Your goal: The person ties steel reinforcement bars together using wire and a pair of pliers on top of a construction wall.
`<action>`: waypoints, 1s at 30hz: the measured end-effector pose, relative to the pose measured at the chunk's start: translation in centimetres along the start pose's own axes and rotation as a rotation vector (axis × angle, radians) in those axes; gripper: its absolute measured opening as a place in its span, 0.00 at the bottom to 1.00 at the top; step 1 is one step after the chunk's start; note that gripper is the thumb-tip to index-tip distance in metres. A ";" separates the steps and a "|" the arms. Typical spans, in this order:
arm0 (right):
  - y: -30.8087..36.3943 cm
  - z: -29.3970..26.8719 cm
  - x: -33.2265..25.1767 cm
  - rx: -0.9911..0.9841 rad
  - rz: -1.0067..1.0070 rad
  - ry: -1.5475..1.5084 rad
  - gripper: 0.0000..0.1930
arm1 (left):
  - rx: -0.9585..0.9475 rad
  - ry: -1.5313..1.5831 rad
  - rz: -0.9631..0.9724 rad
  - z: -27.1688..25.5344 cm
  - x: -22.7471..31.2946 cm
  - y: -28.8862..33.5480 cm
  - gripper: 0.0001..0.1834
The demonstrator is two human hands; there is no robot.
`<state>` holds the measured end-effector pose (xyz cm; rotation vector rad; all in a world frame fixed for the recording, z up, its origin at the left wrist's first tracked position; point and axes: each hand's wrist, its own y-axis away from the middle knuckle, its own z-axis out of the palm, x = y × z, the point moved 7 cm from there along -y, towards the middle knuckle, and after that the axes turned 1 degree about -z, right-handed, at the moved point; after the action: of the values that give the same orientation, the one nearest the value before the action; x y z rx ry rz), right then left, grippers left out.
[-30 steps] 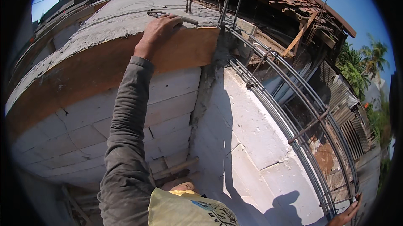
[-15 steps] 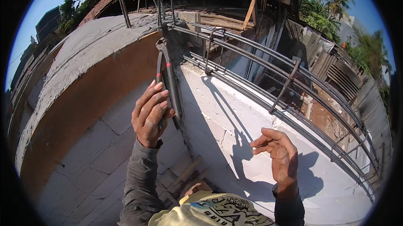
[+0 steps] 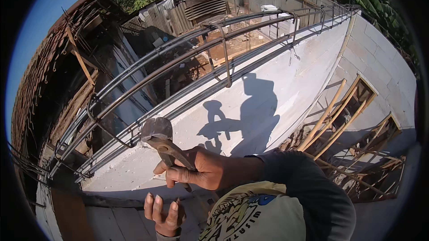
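My right hand (image 3: 214, 168) is closed around the handles of metal pincers (image 3: 166, 148). Their broad, rounded grey head points up and left, in front of the lower bars of a rebar cage (image 3: 178, 57). Whether the head touches the bars I cannot tell. Below the pincers, my left hand (image 3: 165, 216) is raised with its fingers bent and apart, and nothing shows in it. The cage, long steel bars joined by square stirrups, runs along the top of a white block wall (image 3: 295, 80). Shadows of my body and the tool fall on that wall.
To the left stands a tiled roof (image 3: 38, 66) on worn timber. Corrugated sheets (image 3: 178, 15) fence the rubble-strewn yard beyond the cage. Wooden poles (image 3: 324, 116) lean by framed openings in a block wall (image 3: 380, 57) at the right. A thin wire (image 3: 292, 53) hangs from the cage.
My view has swung to the right along the wall. The pincers have passed from my left hand to my right, which now reaches across to the left. My left hand has dropped lower.
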<state>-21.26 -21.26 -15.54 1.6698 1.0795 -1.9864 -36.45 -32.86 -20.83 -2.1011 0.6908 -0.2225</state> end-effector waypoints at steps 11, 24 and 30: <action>22.5 -24.9 -5.9 1.098 0.309 1.012 0.10 | -0.007 0.842 -0.171 14.1 5.6 -12.8 0.19; 22.6 -36.2 -4.7 0.835 0.368 1.417 0.10 | -0.380 1.513 -0.638 35.0 19.2 -28.4 0.29; 23.7 -36.7 -4.1 0.796 0.378 1.383 0.19 | -0.367 1.446 -0.703 35.5 19.6 -29.2 0.19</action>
<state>21.14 -11.24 -20.58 3.4754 0.0499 -0.8064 5.46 -5.59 -20.30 -2.1899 0.7239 -2.2630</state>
